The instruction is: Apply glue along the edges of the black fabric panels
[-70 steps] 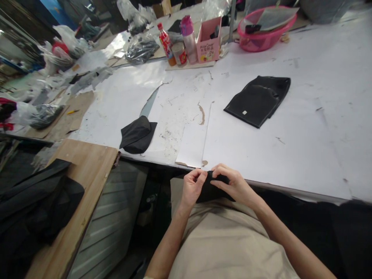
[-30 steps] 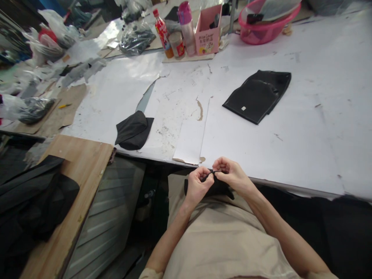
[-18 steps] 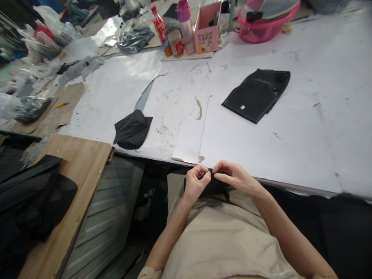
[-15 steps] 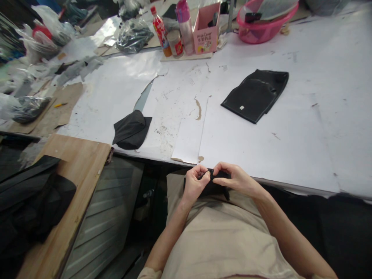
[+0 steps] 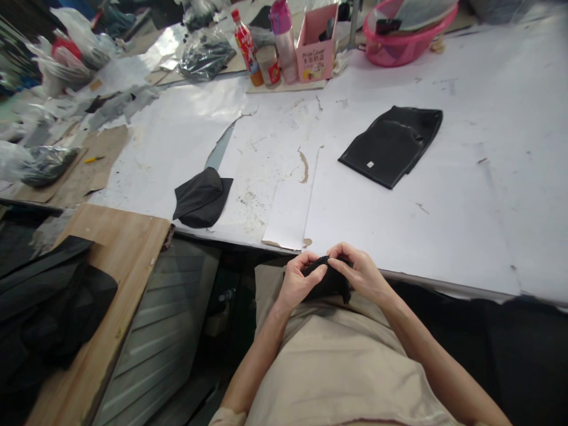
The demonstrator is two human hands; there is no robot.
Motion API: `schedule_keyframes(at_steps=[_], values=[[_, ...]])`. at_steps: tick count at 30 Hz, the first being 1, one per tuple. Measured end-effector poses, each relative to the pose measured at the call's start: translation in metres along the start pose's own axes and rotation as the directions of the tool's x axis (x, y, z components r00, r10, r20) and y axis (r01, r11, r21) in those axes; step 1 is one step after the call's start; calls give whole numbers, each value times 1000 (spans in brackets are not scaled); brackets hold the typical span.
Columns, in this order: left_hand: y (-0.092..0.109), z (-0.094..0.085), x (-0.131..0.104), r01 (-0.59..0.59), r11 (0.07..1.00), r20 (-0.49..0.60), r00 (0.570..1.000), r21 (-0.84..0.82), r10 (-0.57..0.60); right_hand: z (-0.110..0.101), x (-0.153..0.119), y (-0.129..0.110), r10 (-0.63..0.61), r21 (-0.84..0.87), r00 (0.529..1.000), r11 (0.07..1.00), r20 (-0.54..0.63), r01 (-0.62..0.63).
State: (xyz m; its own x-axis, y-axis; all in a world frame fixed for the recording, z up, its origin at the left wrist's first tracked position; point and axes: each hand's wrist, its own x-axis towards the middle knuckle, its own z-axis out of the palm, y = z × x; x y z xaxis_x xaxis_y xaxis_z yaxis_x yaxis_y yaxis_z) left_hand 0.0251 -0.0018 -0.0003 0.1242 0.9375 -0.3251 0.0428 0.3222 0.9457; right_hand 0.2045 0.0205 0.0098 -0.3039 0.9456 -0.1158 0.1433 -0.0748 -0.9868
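Note:
A piece of black fabric [image 5: 326, 285] is held over my lap, just off the table's front edge. My left hand [image 5: 299, 281] pinches its upper edge between thumb and fingers. Close beside it, my right hand [image 5: 355, 269] grips the same edge, thumb and fingertips nearly meeting those of the left. Part of the fabric is hidden behind the hands. On the table ahead lies a folded dark piece of fabric [image 5: 203, 198] to the left. Farther right rests a flat black panel [image 5: 391, 147] with a small white tag on it.
White paper [image 5: 448, 231] covers the worktable. At the back stand a red-labelled bottle [image 5: 247, 47], a glass jar [image 5: 268, 66], a pink-capped bottle [image 5: 284, 44], a pink box [image 5: 316, 50] and a pink basin [image 5: 403, 44]. More black fabric [image 5: 53, 307] lies on a wooden board [image 5: 128, 228] at left.
My right hand has shifted slightly left, and its thumb and fingers have closed onto the fabric edge against my left fingertips. The items on the table have stayed put.

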Motion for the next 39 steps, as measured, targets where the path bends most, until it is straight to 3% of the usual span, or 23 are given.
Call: schedule_keyframes(at_steps=[9,15,20,26,33,39], values=[[-2,-5,0,40,992,38,999,-117,-36,0,-1,1,-17,-32,1000,999,1,17],[15,-12,6,-17,996,121,993,83,7,7,3,1,-59,-63,998,996,35,61],[21,-26,8,4,1000,36,999,-2,-4,14,2,7,-161,-57,980,986,-115,155],[10,-50,3,20,995,-49,998,-102,-25,10,-8,30,-214,-214,974,957,-75,194],[8,-63,1,-53,981,-126,992,-184,29,8,-6,33,-71,73,995,994,-76,77],[14,-62,-1,-59,983,-134,990,-172,36,10,-7,27,43,348,995,937,-93,-8]])
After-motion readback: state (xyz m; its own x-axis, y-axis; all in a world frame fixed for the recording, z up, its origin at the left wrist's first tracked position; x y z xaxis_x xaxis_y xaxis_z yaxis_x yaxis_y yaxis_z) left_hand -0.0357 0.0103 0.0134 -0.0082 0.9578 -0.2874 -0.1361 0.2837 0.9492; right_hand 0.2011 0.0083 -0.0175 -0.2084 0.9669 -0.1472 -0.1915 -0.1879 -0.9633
